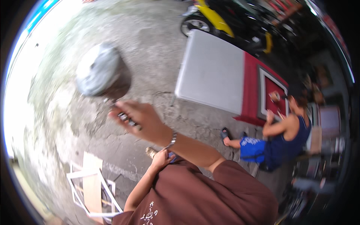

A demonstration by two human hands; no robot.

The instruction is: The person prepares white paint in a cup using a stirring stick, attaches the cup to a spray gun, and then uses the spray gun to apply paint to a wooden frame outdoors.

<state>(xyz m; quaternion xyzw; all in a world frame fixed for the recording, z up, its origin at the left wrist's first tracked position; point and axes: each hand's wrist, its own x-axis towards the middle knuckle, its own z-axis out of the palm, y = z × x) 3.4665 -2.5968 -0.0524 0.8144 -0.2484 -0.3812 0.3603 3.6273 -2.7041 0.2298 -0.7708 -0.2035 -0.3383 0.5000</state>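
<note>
My right hand (pixel 135 120), with a chain bracelet at the wrist, is raised in the middle and closed around the metal handle of what looks like a spray gun (pixel 101 69). Its large grey, stained cup sits above my fingers, slightly blurred. My left hand (pixel 161 159) is low, against my body below the right wrist, its fingers curled; whatever it may hold is hidden. A bit of blue and a patterned shoe (pixel 151 152) show beside it.
White frames (pixel 80 174) and a pale board (pixel 92 195) lie at lower left. A white table (pixel 210 71) with red cloth stands ahead-right, where a seated co-worker (pixel 285 135) works at a framed piece. A yellow-and-black scooter (pixel 221 22) is parked behind; clutter lines the right wall.
</note>
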